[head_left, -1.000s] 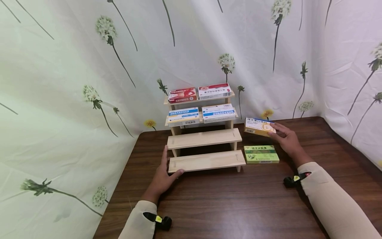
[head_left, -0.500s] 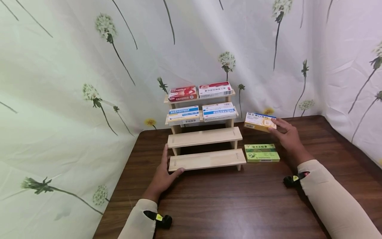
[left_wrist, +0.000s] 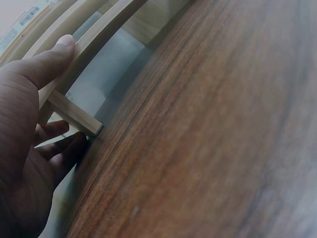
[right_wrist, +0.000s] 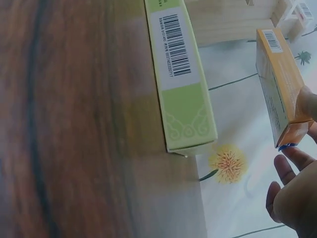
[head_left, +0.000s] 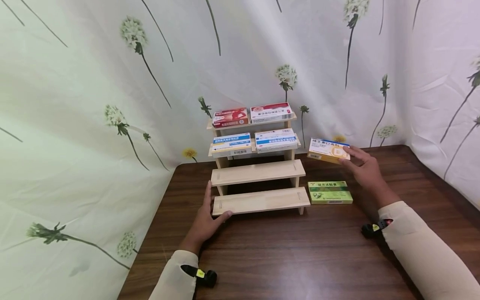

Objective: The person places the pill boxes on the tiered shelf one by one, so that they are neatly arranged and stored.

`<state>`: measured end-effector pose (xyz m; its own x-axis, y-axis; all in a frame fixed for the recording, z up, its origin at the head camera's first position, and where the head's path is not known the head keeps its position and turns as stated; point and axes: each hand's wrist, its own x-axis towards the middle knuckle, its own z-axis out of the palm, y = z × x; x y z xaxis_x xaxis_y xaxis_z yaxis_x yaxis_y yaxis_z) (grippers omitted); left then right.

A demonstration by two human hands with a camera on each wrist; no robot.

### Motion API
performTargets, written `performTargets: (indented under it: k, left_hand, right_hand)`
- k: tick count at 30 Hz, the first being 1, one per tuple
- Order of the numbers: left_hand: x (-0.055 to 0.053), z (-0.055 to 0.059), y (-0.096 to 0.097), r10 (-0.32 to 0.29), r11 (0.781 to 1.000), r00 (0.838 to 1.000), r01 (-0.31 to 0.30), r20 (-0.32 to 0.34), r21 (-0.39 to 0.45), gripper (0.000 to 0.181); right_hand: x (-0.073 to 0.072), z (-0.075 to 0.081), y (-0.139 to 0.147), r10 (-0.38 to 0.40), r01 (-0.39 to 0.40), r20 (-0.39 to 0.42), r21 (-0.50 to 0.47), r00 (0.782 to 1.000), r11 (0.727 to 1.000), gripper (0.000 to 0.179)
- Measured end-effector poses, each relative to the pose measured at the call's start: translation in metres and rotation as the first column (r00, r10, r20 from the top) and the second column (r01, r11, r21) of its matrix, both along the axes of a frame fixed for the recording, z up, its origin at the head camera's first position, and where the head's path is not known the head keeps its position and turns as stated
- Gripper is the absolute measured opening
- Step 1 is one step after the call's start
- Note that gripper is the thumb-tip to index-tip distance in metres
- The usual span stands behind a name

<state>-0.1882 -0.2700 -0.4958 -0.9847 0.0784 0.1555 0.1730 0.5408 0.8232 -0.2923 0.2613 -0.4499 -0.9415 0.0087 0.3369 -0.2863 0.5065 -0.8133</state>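
Note:
In the head view a stepped wooden rack point(head_left: 258, 201) has four levels of narrow shelves. My left hand point(head_left: 204, 223) grips its lower left corner. The left wrist view shows the thumb point(left_wrist: 62, 49) on the bottom shelf's front edge and the fingers curled beside the leg point(left_wrist: 77, 114). My right hand point(head_left: 363, 168) pinches the right end of a white, blue and orange medicine box point(head_left: 326, 151), right of the rack. That medicine box point(right_wrist: 282, 74) is held up off the table in the right wrist view. Below it, a green medicine box point(head_left: 330, 192) lies flat beside the bottom shelf.
Red-and-white medicine boxes point(head_left: 271, 113) lie on the top shelf, and blue-and-white medicine boxes point(head_left: 275, 139) on the level below. The two lower shelves are bare wood. A dark wooden table point(head_left: 270, 258) carries everything, with a flower-printed curtain point(head_left: 240, 75) behind and at both sides.
My right hand has raised the white, blue and orange medicine box slightly, and its printed top shows a bit more turned. The left hand keeps its grip on the rack.

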Motion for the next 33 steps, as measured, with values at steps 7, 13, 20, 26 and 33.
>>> performTargets:
  k: [7,13,20,26,33]
  left_hand:
    - [0.001,-0.001,-0.001,0.007,1.000,1.000,-0.007,0.000,0.005,0.124]
    - [0.001,-0.001,0.000,0.005,1.000,1.000,-0.005,-0.002,-0.001,0.124]
    - [0.000,-0.001,0.000,0.003,1.000,1.000,-0.003,0.013,0.015,0.124]
    - [-0.001,-0.003,-0.001,0.000,1.000,1.000,0.000,0.013,0.010,0.124]
    - [-0.001,-0.004,-0.002,-0.005,1.000,1.000,0.005,0.007,0.012,0.123]
  right_hand:
    - [0.011,0.012,-0.003,-0.011,0.011,0.000,0.012,1.000,1.000,0.060]
    - [0.023,0.022,-0.002,0.006,-0.006,-0.001,0.043,1.000,0.999,0.060]
    - [0.037,0.034,0.000,0.011,-0.011,-0.002,0.071,1.000,0.997,0.060]
    - [0.048,0.040,-0.001,0.007,-0.005,-0.013,0.106,1.000,0.994,0.059]
    - [0.063,0.049,-0.011,0.027,-0.023,-0.035,0.102,0.999,0.995,0.056]
